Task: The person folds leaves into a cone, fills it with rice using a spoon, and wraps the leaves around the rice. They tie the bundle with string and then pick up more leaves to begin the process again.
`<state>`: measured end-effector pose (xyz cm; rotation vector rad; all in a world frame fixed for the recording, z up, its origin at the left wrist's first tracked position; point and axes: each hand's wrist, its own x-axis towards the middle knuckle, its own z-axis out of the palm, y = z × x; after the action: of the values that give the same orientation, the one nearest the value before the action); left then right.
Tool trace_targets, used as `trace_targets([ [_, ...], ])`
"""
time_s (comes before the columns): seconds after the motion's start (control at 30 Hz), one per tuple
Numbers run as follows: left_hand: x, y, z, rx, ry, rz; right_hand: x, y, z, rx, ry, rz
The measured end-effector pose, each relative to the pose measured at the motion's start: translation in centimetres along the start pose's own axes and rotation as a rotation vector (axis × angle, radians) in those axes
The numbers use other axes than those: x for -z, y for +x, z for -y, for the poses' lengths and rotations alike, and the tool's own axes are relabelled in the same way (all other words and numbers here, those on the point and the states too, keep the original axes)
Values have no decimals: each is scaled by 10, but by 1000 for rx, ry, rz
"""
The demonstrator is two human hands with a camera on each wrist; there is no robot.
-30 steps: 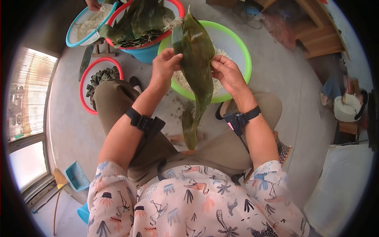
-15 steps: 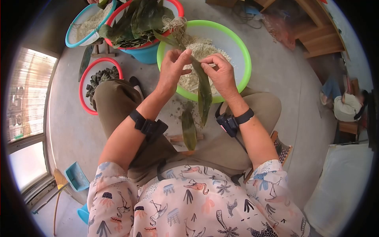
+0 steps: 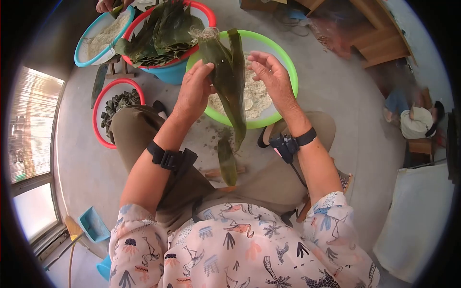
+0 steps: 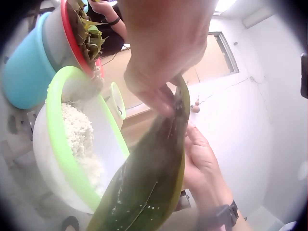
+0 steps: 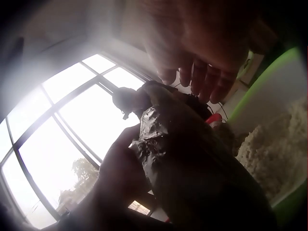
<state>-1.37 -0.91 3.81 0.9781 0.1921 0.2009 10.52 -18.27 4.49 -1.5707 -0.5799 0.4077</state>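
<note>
My left hand pinches long green bamboo leaves near their left edge, thumb on the near face. The leaves overlap and hang point down, with one strip standing out to the right. In the left wrist view the leaf is broad and dotted with white specks. Right of the leaves, my right hand is raised, its fingers relaxed and apart from them. Beneath both hands is a green-rimmed basin of white rice. Pale strings show behind the leaf tops.
A red-rimmed basin heaped with leaves stands beyond my left hand. Left of it is a blue-rimmed rice basin with another person's hands. Wrapped dark bundles fill a smaller red-rimmed basin. A single leaf lies between the knees.
Both hands held the leaf broadside, then it was turned narrow between them. Now it faces broadside again with a strip fanned out, and the right hand has let go and moved right.
</note>
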Motion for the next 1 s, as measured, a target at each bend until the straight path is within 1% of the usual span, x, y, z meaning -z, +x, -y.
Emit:
trace_targets([
  [0.03, 1, 0, 0, -5, -6, 4, 0, 2, 4, 31, 4, 23],
  [0.1, 5, 0, 1, 12, -111, 83, -3, 7, 9, 65, -10, 47],
  [0.13, 7, 0, 1, 6, -115, 81, -6, 7, 11, 95, -17, 69],
  [0.27, 13, -3, 0, 20, -117, 44, -18, 7, 23, 97, 20, 57],
  [0.33, 19, -4, 1, 17, -121, 26, -24, 8, 20, 181, -5, -41],
  [0.37, 23, -3, 3, 16, -117, 31, -25, 7, 21, 183, -6, -35],
  [0.43, 26, -5, 1, 14, -114, 36, -27, 4, 22, 145, -128, -67],
  [0.47, 26, -6, 0, 15, -123, 31, -28, 3, 21, 147, -130, -66],
  [0.53, 25, -8, -2, 11, -136, 28, -30, 1, 20, 235, -224, -129],
  [0.57, 25, -9, -3, 23, -137, 23, -30, 1, 20, 238, -227, -127],
  [0.63, 26, -10, -2, 34, -138, 20, -31, -1, 21, 350, -315, -131],
  [0.67, 28, -10, -1, 30, -117, 23, -33, -1, 22, 352, -316, -131],
  [0.73, 28, -10, 0, 25, -97, 28, -41, -1, 25, 366, -194, -187],
  [0.77, 28, -10, 1, 22, -79, 26, -40, 0, 25, 367, -196, -187],
  [0.83, 26, -12, 1, 16, -59, 25, -37, 3, 25, 372, -233, -176],
  [0.87, 25, -13, 1, 7, -72, 61, -36, 2, 26, 375, -235, -176],
  [0.9, 21, -15, -1, -2, -86, 97, -36, 2, 27, 335, -266, -156],
  [0.93, 18, -17, -4, -3, -87, 98, -36, 1, 28, 295, -298, -136],
  [0.97, 13, -18, -8, 7, -75, 70, -36, 0, 30, 296, -299, -136],
  [1.0, 10, -20, -11, 18, -62, 41, -37, -1, 32, 331, -364, -125],
])
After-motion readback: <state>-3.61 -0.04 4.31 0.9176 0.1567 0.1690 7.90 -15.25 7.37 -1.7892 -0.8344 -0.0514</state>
